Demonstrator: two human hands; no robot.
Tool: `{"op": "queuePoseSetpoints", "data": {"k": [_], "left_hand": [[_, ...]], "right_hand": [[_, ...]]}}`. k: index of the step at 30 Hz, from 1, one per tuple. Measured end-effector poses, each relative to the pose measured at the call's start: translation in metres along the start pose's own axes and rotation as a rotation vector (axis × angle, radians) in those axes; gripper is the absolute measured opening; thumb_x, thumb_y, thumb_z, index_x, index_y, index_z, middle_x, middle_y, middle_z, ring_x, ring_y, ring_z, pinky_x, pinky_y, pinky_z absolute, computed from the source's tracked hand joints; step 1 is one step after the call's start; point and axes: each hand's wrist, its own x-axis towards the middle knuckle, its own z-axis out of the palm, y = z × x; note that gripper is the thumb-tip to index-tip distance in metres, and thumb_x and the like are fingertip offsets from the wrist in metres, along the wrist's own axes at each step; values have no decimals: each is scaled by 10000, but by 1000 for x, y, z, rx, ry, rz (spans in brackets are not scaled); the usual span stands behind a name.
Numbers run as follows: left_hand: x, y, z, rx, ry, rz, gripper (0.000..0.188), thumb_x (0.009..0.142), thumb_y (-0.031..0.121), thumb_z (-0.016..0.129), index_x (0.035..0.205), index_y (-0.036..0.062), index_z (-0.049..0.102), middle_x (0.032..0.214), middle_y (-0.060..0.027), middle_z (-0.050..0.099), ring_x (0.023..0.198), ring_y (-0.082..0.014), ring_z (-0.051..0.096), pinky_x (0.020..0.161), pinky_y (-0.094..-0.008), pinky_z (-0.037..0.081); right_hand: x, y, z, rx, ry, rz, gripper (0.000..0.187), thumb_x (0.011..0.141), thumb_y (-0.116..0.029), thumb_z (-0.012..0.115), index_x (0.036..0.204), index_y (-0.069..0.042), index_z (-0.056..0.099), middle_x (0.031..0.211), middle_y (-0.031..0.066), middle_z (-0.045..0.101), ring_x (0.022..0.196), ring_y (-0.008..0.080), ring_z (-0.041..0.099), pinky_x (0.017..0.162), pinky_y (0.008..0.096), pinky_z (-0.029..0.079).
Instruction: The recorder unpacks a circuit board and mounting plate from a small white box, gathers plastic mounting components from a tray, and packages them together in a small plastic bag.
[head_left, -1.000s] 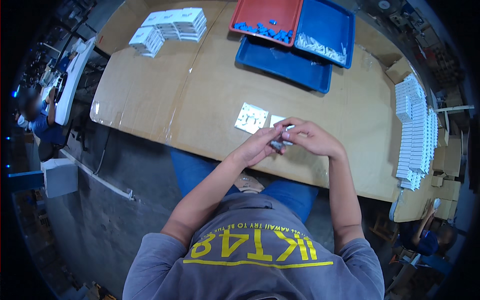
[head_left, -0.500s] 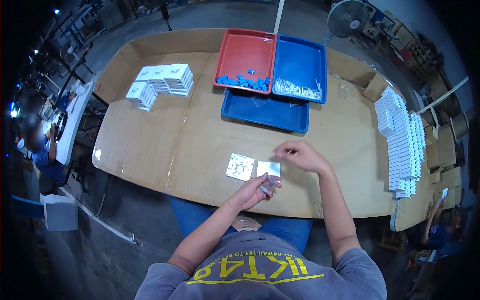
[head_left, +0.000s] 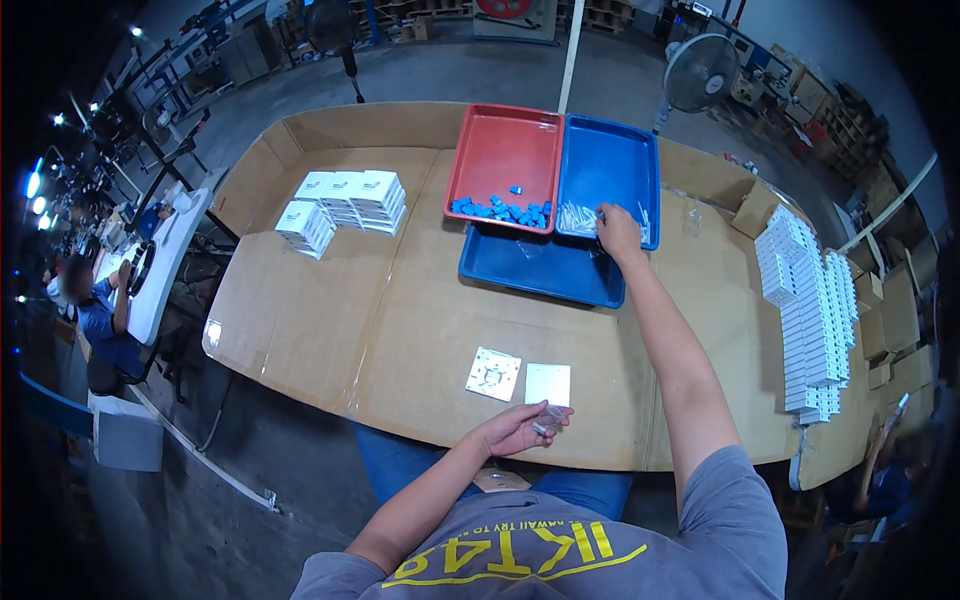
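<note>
Left hand [head_left: 513,430] grasps a bag [head_left: 553,418], likely light, slippery, best edge-pinched; at one o'clock, right hand [head_left: 620,234] meets sticks [head_left: 577,218], grip unclear.

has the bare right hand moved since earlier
Yes, the right hand moved forward, from beside the plain white square plate to the blue plastic tray of white sticks.

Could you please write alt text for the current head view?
A person's right hand is at white pieces in a blue tray; the left hand holds a small see-through item near two white squares on cardboard.
</note>
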Motion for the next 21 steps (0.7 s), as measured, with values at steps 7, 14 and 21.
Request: {"op": "queuePoseSetpoints", "data": {"k": [7, 14, 21], "left_hand": [[-1, 2, -1, -24, -24, -2, 525, 1143, 403, 454, 1464, -6, 526, 1191, -107, 688, 911, -154, 644, 866, -316, 555], [-2, 5, 2, -58, -35, 1, 553, 1154, 406, 412, 1511, -9, 491, 1207, -93, 680, 931, -159, 639, 876, -321, 548], [-3, -3, -3, -55, -71, -9, 549, 1153, 371, 412, 1526, -28, 471, 1227, -87, 672, 968, -159, 638, 903, -323, 537]], "right_hand": [[10, 6, 16, -86, 25, -118, 223, 871, -98, 685, 1090, -92, 730, 1014, 137, 716, 962, 374, 714, 818, 507, 582], [8, -10, -1, -10, -21, -192, 270, 877, -56, 651, 1133, -89, 729, 994, 136, 725, 909, 341, 721, 795, 482, 583], [-19, -49, -81, 1252, -87, 137, 369, 975, -60, 727, 1334, -37, 645, 991, 41, 725, 720, 60, 579, 602, 213, 444]]}}
